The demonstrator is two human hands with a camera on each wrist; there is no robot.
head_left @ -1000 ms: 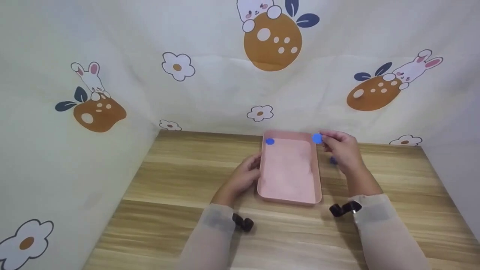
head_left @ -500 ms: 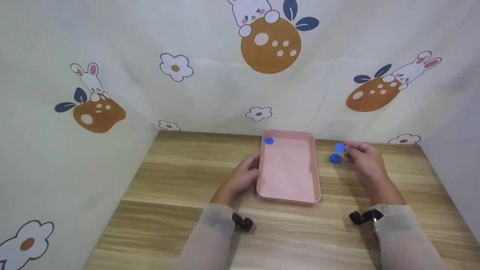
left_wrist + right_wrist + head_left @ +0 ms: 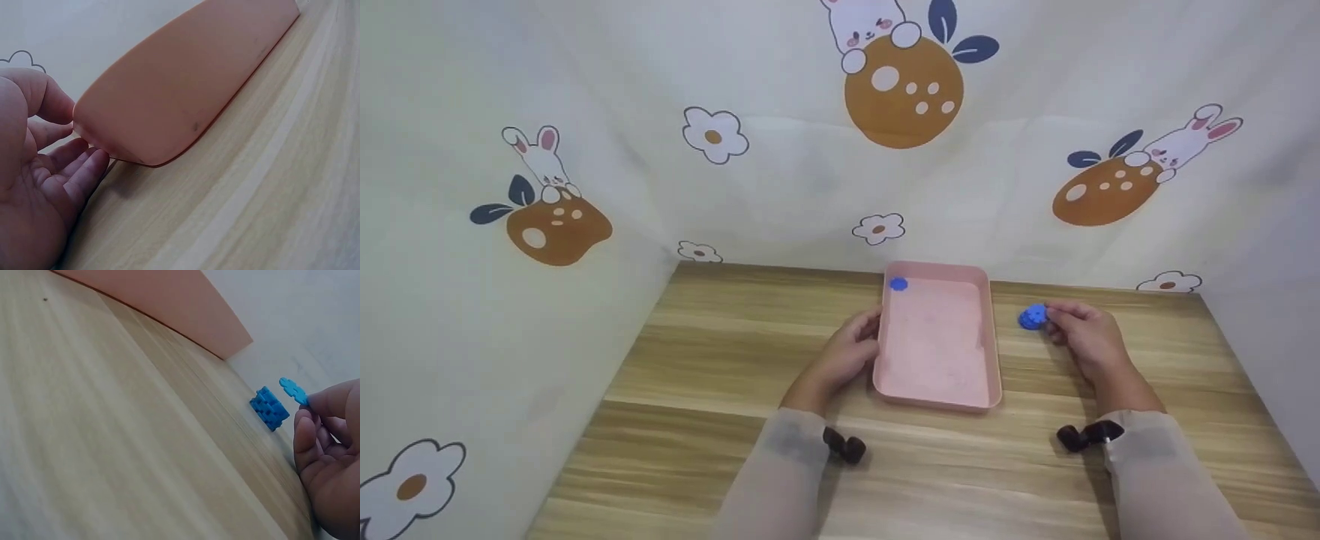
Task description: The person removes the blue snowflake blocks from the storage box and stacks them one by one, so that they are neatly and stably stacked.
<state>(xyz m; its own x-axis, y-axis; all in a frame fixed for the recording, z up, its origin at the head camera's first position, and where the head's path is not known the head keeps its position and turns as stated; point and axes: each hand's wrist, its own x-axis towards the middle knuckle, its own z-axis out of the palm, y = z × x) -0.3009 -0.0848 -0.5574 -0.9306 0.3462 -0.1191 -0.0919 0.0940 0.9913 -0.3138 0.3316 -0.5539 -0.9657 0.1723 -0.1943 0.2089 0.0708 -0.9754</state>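
In the head view a pink tray [image 3: 937,341] lies on the wooden table. My left hand [image 3: 846,360] rests against its left outer wall; in the left wrist view several fingertips [image 3: 93,163] touch that wall low down. One blue notched plastic disc [image 3: 898,284] lies inside the tray's far left corner. Right of the tray, my right hand [image 3: 1087,337] pinches another blue disc [image 3: 293,391] by its edge, between thumb and fingers. A short stack of the same blue discs [image 3: 269,408] stands on the table; the pinched disc is tilted, beside and slightly above it.
The tabletop [image 3: 720,352] is wood-grained. A cream cloth [image 3: 780,195] with printed rabbits, oranges and flowers hangs behind and at the left. Both sleeves have a black device [image 3: 1087,435] at the wrist.
My right hand has carried the pinched disc from above the tray's right rim rightward, then lowered it toward the stack. The left hand and tray stay in place.
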